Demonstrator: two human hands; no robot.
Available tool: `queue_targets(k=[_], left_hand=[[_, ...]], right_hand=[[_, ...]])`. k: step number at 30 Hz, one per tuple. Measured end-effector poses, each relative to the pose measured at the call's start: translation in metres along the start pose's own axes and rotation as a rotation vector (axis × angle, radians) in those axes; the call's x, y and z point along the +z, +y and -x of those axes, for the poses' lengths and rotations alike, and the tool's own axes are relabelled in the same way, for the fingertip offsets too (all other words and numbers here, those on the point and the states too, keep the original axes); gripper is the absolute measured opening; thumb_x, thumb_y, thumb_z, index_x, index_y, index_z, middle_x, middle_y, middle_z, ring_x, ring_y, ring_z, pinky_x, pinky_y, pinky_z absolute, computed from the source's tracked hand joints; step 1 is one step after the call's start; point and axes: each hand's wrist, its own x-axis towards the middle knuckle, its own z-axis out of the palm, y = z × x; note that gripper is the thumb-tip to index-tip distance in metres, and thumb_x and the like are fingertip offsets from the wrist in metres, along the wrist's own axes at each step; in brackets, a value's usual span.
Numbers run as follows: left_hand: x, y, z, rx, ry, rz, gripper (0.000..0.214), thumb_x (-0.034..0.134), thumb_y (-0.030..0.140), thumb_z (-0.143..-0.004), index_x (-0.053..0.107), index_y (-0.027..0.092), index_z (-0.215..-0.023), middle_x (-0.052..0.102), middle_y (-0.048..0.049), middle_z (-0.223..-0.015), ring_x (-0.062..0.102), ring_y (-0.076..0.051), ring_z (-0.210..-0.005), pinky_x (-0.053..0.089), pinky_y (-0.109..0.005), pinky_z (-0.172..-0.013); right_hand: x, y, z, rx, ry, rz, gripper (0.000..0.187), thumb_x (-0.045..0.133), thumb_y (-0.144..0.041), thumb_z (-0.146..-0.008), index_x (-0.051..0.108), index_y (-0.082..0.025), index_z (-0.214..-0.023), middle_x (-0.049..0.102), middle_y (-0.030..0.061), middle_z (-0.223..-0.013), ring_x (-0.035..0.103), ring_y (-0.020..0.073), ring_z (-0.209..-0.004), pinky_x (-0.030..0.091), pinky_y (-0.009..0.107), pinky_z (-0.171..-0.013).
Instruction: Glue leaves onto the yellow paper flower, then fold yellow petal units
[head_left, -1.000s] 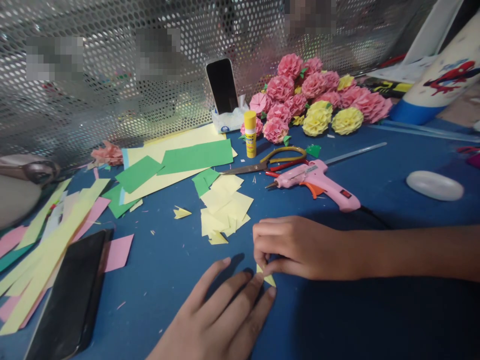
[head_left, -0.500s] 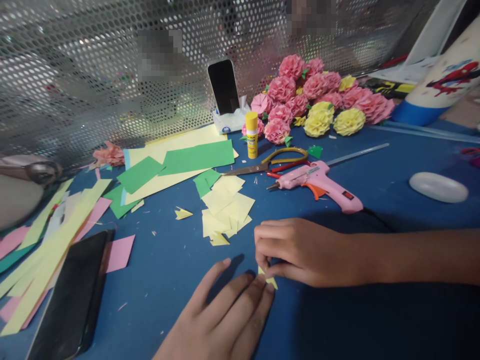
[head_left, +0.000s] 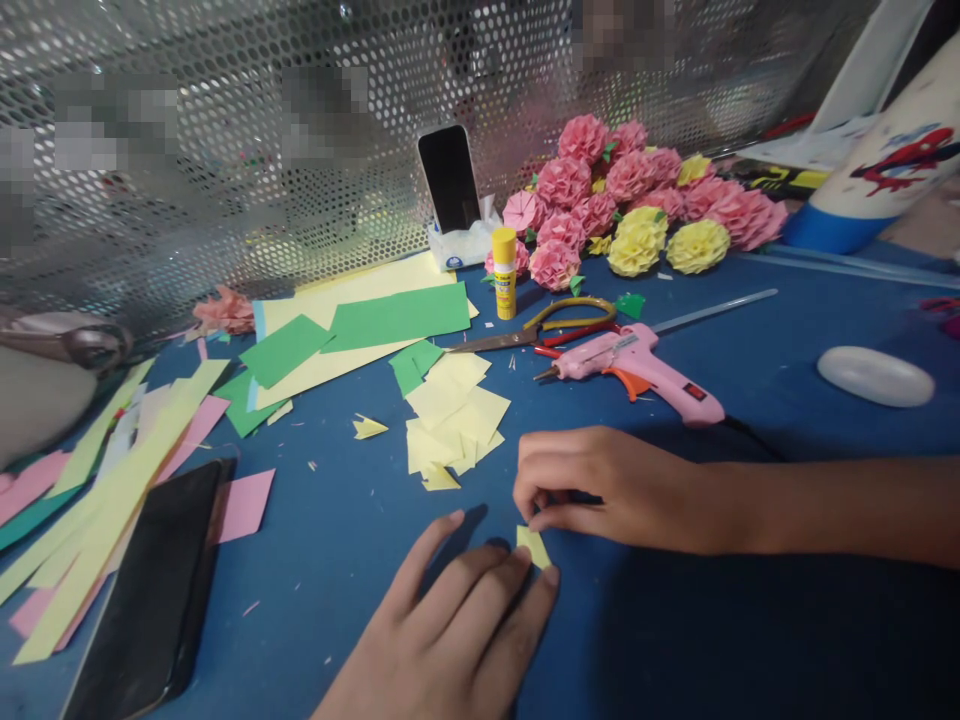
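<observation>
A small folded piece of yellow paper (head_left: 533, 547) lies on the blue table between my hands. My left hand (head_left: 461, 625) is spread, palm down, its fingertips pressing the paper's lower left edge. My right hand (head_left: 581, 485) is curled, with thumb and fingertips pinched at the paper's upper corner. Its fingers partly hide what lies between them. Just beyond, loose yellow paper squares (head_left: 454, 410) are heaped beside a green scrap (head_left: 414, 366). A pink glue gun (head_left: 637, 370) lies past my right hand, near scissors (head_left: 547, 325) with yellow and red handles.
A glue stick (head_left: 505, 275) stands before a propped phone (head_left: 448, 180). Pink and yellow paper flowers (head_left: 630, 190) pile up at the back. Paper strips (head_left: 124, 490) and a dark phone (head_left: 150, 600) lie left. A white oval object (head_left: 876, 376) sits right. Perforated metal (head_left: 225, 200) stands behind.
My right hand has risen slightly away from my left, and more of the yellow paper shows between them. My left hand stays nearly in place, its fingertips still on the paper.
</observation>
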Motion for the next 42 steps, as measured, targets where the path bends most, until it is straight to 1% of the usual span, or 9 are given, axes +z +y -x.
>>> queue_targets(k=[5, 8, 12, 17, 23, 27, 31, 38, 42], left_hand=[[0.004, 0.001, 0.000, 0.001, 0.030, -0.026, 0.028, 0.050, 0.019, -0.102, 0.068, 0.021, -0.122, 0.069, 0.0014, -0.107, 0.060, -0.013, -0.109, 0.012, -0.041, -0.127], [0.006, 0.001, -0.001, -0.006, 0.045, -0.035, 0.028, 0.048, 0.020, -0.103, 0.069, 0.022, -0.121, 0.070, 0.0024, -0.105, 0.060, -0.013, -0.108, 0.012, -0.041, -0.128], [0.008, -0.001, 0.000, -0.004, 0.058, -0.042, 0.029, 0.046, 0.020, -0.105, 0.070, 0.023, -0.120, 0.070, 0.0042, -0.103, 0.061, -0.011, -0.106, 0.012, -0.040, -0.128], [0.007, -0.003, -0.002, -0.009, 0.064, -0.040, 0.030, 0.044, 0.019, -0.105, 0.071, 0.024, -0.118, 0.070, 0.0048, -0.102, 0.060, -0.011, -0.105, 0.012, -0.040, -0.128], [0.008, -0.003, -0.002, -0.009, 0.062, -0.031, 0.026, 0.050, 0.020, -0.103, 0.071, 0.024, -0.118, 0.069, 0.0015, -0.106, 0.060, -0.013, -0.109, 0.014, -0.041, -0.127], [0.008, -0.003, 0.001, -0.003, 0.090, -0.019, 0.027, 0.054, 0.021, -0.099, 0.070, 0.023, -0.121, 0.068, -0.0007, -0.108, 0.059, -0.015, -0.112, 0.014, -0.043, -0.126], [0.004, -0.004, 0.003, 0.006, 0.015, 0.021, 0.029, 0.054, 0.023, -0.099, 0.067, 0.020, -0.125, 0.067, -0.0014, -0.109, 0.058, -0.016, -0.113, 0.013, -0.040, -0.126], [-0.006, -0.001, 0.000, -0.003, -0.081, 0.031, 0.036, 0.054, 0.023, -0.098, 0.060, 0.019, -0.133, 0.065, -0.0025, -0.111, 0.057, -0.016, -0.114, 0.020, -0.042, -0.124], [-0.005, -0.003, 0.001, 0.007, -0.085, 0.033, 0.038, 0.052, 0.023, -0.099, 0.058, 0.017, -0.135, 0.065, -0.0034, -0.113, 0.056, -0.017, -0.115, 0.014, -0.042, -0.126]], right_hand=[[-0.014, 0.006, 0.005, -0.332, -0.106, 0.244, 0.026, 0.047, -0.030, -0.106, 0.071, -0.020, -0.102, 0.062, 0.0016, -0.085, 0.052, 0.0137, -0.076, 0.035, 0.028, -0.068], [-0.018, 0.008, 0.006, -0.422, -0.139, 0.436, 0.027, 0.045, -0.032, -0.106, 0.070, -0.023, -0.106, 0.061, 0.0000, -0.078, 0.046, 0.0158, -0.070, 0.028, 0.032, -0.062], [-0.018, 0.009, 0.008, -0.400, -0.196, 0.502, 0.018, 0.051, -0.028, -0.103, 0.067, -0.023, -0.111, 0.057, -0.0007, -0.075, 0.047, 0.0164, -0.070, 0.026, 0.033, -0.059], [-0.013, 0.007, 0.011, -0.383, -0.133, 0.560, 0.028, 0.038, -0.017, -0.104, 0.063, -0.016, -0.116, 0.059, 0.0017, -0.075, 0.049, 0.0182, -0.069, 0.026, 0.034, -0.056], [-0.007, -0.001, 0.014, -0.383, -0.136, 0.651, 0.023, 0.046, -0.012, -0.097, 0.063, -0.009, -0.113, 0.058, 0.0025, -0.074, 0.050, 0.0171, -0.067, 0.028, 0.033, -0.055], [-0.004, 0.002, 0.013, -0.426, -0.019, 0.665, 0.026, 0.040, -0.016, -0.102, 0.065, -0.012, -0.107, 0.056, 0.0009, -0.072, 0.047, 0.0154, -0.062, 0.028, 0.033, -0.054], [-0.002, 0.005, 0.013, -0.493, 0.046, 0.661, 0.021, 0.049, -0.025, -0.103, 0.065, -0.015, -0.111, 0.056, -0.0016, -0.073, 0.045, 0.0135, -0.060, 0.025, 0.031, -0.052], [0.000, 0.001, 0.013, -0.476, 0.043, 0.690, 0.020, 0.049, -0.028, -0.102, 0.066, -0.017, -0.097, 0.054, -0.0024, -0.069, 0.046, 0.0132, -0.060, 0.024, 0.032, -0.052], [0.004, -0.007, 0.014, -0.414, 0.064, 0.711, 0.028, 0.045, -0.024, -0.102, 0.065, -0.016, -0.084, 0.053, -0.0019, -0.066, 0.041, 0.0139, -0.055, 0.023, 0.033, -0.052]])
